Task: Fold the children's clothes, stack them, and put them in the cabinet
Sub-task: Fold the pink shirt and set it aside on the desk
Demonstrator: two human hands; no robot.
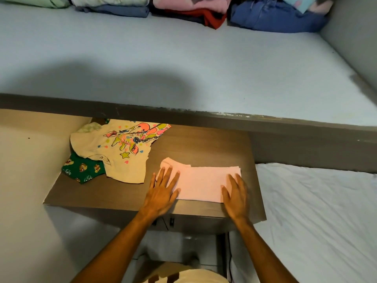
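Note:
A pale pink garment [201, 181], folded into a flat rectangle, lies on the brown table top [204, 144] near its front edge. My left hand [164, 188] lies flat on its left end with fingers spread. My right hand [235, 194] lies flat on its right end. Neither hand grips anything. To the left lies an unfolded cream shirt [120, 150] with a bright cartoon print. It partly covers a green printed garment [83, 168].
A wide pale shelf surface [183, 58] stretches above the table, with stacks of folded clothes at its back: blue [275, 17], pink and red [191, 9]. A bed with a white sheet [318, 221] lies to the right. A beige wall [20, 180] stands on the left.

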